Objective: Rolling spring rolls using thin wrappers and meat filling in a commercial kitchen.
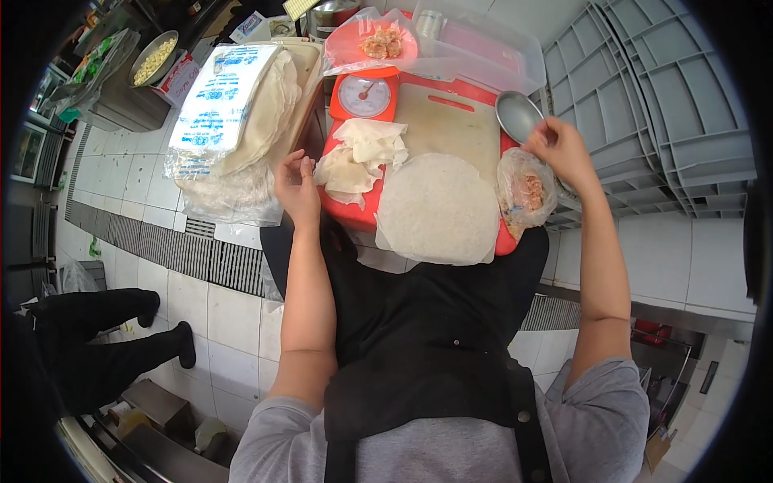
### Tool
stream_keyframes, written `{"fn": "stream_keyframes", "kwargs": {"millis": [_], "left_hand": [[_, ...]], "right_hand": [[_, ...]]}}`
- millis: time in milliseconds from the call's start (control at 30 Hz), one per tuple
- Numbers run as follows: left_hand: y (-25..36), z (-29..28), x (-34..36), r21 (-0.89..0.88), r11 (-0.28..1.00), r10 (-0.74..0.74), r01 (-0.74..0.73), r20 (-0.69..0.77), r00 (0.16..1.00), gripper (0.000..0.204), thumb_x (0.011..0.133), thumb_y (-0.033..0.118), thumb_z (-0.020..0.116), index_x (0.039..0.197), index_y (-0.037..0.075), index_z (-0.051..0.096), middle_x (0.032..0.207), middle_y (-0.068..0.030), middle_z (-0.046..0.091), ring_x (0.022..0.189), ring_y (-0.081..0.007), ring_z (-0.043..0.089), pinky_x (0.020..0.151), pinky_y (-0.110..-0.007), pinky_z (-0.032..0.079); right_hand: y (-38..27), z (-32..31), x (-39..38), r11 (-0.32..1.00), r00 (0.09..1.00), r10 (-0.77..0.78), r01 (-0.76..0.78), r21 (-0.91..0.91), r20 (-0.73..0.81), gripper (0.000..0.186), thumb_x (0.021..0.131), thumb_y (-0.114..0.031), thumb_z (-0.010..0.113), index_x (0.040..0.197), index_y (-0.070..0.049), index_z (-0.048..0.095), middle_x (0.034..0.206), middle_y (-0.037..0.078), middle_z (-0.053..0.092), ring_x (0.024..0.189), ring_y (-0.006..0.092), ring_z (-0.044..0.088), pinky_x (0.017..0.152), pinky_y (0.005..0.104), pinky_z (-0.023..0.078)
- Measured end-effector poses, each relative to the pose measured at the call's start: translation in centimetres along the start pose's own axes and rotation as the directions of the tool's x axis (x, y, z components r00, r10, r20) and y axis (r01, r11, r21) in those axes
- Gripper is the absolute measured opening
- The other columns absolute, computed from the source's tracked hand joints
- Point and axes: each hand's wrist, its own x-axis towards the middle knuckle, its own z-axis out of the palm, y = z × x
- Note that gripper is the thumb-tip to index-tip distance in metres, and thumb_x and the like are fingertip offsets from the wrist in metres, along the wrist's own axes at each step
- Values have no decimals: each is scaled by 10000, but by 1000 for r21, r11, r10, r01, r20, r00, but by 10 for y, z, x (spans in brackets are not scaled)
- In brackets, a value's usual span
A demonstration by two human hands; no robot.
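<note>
A stack of thin, round, whitish wrapper sheets [439, 213] lies on the near part of a cutting board [459, 121], overhanging its front edge above my lap. To its left sit crumpled wrapper pieces [366, 153]. My left hand [298, 189] hovers beside these pieces, fingers loosely bent and apart, holding nothing visible. My right hand [560, 149] is over the near rim of a metal bowl [517, 115], fingertips pinched together; anything between them is hidden. Just below that hand, a clear plastic bag [527, 189] holds pinkish minced filling.
An orange dial scale [364, 97] carries a pink tray [342, 50] with more filling. At left, plastic-packed sheets [221, 101] rest in a tub. A clear plastic container [483, 44] stands behind the board. Grey crates [644, 105] rise at right. Another person's legs [105, 338] show at left.
</note>
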Motion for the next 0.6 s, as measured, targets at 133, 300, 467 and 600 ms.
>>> {"fn": "stream_keyframes", "kwargs": {"millis": [133, 300, 467, 600], "left_hand": [[-2, 3, 2, 40, 999, 28, -28, 7, 1000, 150, 996, 18, 671, 1144, -10, 679, 910, -49, 701, 859, -120, 690, 795, -259, 541], [-1, -5, 0, 60, 998, -12, 13, -20, 1000, 140, 989, 33, 674, 1121, -13, 686, 895, -56, 705, 845, -128, 684, 798, -270, 539], [-4, 21, 3, 22, 999, -46, 46, 17, 999, 131, 994, 32, 667, 1116, -15, 685, 893, -57, 698, 852, -127, 681, 801, -270, 541], [-5, 10, 5, 21, 997, -73, 73, -11, 997, 134, 994, 28, 667, 1118, -20, 683, 900, -59, 693, 860, -131, 682, 810, -272, 543]], "right_hand": [[-77, 6, 67, 981, 984, -173, 176, 83, -46, 327, 933, -320, 774, 1017, -11, 707, 936, 82, 714, 904, 181, 707, 778, 322, 556], [-130, 71, 200, 918, 933, -349, 321, 232, 88, 279, 932, -100, 613, 1130, 62, 725, 984, 120, 754, 942, 162, 720, 837, 333, 568], [-122, 112, 296, 872, 897, -438, 407, -272, -64, 257, 827, 1, 652, 1065, -6, 749, 938, 185, 763, 856, 298, 739, 784, 402, 583], [-142, 130, 295, 890, 903, -404, 351, -292, -147, 221, 795, 11, 678, 1006, -18, 738, 925, 188, 751, 833, 349, 725, 786, 417, 578]]}}
